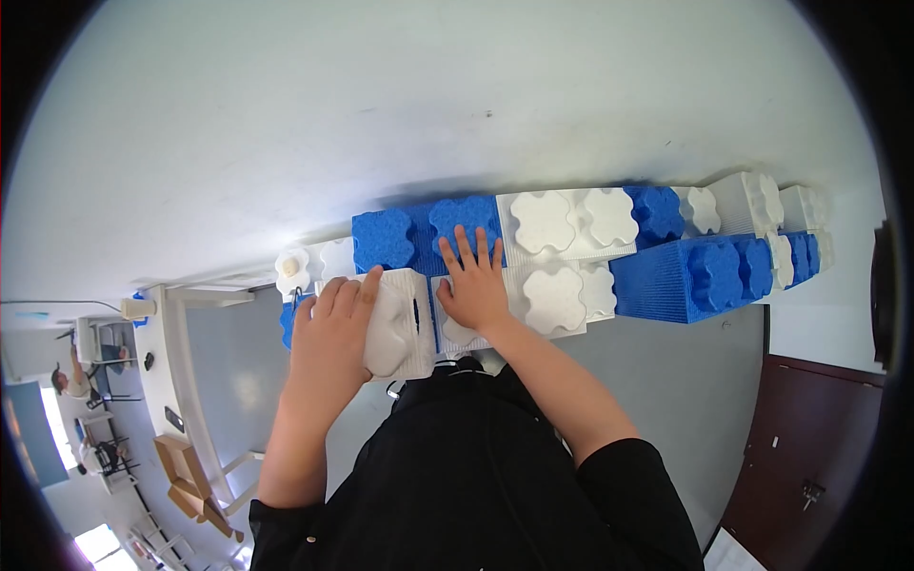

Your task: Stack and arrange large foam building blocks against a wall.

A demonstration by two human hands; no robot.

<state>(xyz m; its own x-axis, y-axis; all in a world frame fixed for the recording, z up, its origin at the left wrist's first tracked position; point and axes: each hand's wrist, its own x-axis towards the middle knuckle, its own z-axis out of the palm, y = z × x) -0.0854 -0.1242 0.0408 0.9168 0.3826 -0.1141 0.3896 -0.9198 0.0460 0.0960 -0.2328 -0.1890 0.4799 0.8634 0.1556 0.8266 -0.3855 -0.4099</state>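
My left hand point(332, 332) grips a large white foam building block point(390, 328), fingers over its far left edge and thumb at its near side. The block sits at the near left of a stack, with a narrow gap to the white block point(553, 296) on its right. My right hand point(475, 289) lies with fingers spread. Its palm is over that neighbouring white block and its fingertips reach the knob of a blue foam block point(385, 239) in the row behind. How firmly the palm presses, I cannot tell.
More white blocks point(564, 221) and blue blocks point(714, 275) continue rightward along the white wall point(457, 93). A white table point(168, 357) at left carries a phone point(174, 419) and an open cardboard box point(182, 464). People point(75, 382) sit farther left. A dark red door point(803, 435) stands at right.
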